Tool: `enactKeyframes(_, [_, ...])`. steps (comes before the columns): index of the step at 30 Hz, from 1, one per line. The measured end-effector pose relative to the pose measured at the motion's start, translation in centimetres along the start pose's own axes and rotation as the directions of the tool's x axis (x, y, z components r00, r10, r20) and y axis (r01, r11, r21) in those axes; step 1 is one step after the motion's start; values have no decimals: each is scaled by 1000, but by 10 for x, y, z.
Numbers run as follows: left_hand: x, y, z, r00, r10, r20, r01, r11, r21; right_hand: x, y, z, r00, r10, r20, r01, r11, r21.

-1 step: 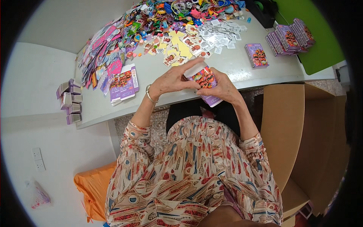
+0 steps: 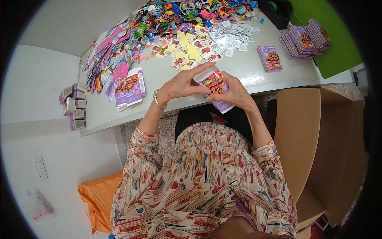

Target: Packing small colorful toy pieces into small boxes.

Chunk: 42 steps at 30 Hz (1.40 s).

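Note:
A small purple cardboard box (image 2: 215,83) with colourful cartoon figures is between my two hands at the table's front edge. Its white top flap stands up at the upper end. My right hand (image 2: 234,93) grips the box from the right, thumb across its front. From the left, my left hand (image 2: 181,85) holds it, thumb against the front and forefinger stretched along the flap. The other left fingers are partly hidden. Flattened purple cartons (image 2: 129,92) lie left of my left hand. One closed purple box (image 2: 270,58) rests to the right.
Yellow and picture cards (image 2: 191,51), white packets (image 2: 230,35), pink packaging pieces (image 2: 103,59) and a heap of small toys (image 2: 171,16) cover the table's far side. Box stacks (image 2: 304,40) stand at right on a green mat (image 2: 338,59). A big open carton (image 2: 298,131) is on my right.

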<state>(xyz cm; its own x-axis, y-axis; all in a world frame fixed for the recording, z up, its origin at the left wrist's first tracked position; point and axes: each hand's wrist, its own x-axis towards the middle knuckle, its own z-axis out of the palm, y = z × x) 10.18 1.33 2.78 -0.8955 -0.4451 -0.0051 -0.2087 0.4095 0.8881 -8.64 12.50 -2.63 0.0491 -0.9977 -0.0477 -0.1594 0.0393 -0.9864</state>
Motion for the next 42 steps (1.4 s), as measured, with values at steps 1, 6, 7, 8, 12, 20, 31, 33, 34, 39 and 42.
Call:
enactKeyframes(1, [-1,6,0,996,-76,37,75,997,12,-1,1,-1,1000,2,13,-2,1000,-10])
enactKeyframes(6, [-9,-10,17,991,-116,69,113,992,51,-3,-5,2,1000,-15,-13,16,997,73])
enactKeyframes(7, [-9,-2,18,986,-156,51,150,983,104,-3,-6,1,1000,-9,-23,10,998,65])
enactKeyframes(8, [-8,3,21,981,-194,30,187,970,157,-3,-5,1,1000,-6,-26,8,998,66])
enactKeyframes(12, [-9,-5,44,904,350,-244,-222,875,430,-1,-10,0,995,20,-94,-27,997,-69])
enactKeyframes(20, [-8,-3,46,892,-189,-410,57,948,-314,-5,-10,4,989,72,-127,-94,981,-173])
enactKeyframes(31, [-7,4,38,866,-389,-316,146,799,-583,-6,-8,3,996,-11,-88,-6,983,-182])
enactKeyframes(33, [-5,3,41,849,-401,-345,129,788,-602,-6,-6,4,996,-12,-86,-4,983,-184])
enactKeyframes(34, [-6,0,43,849,-347,-399,111,856,-506,-6,-6,4,996,-13,-83,-3,983,-186])
enactKeyframes(39, [-10,-5,55,844,-162,-512,147,987,-70,-5,-7,5,994,-6,-110,-17,978,-208])
enactKeyframes(42, [-12,13,62,861,5,-509,131,964,231,-6,-8,4,992,-18,-122,-8,979,-206])
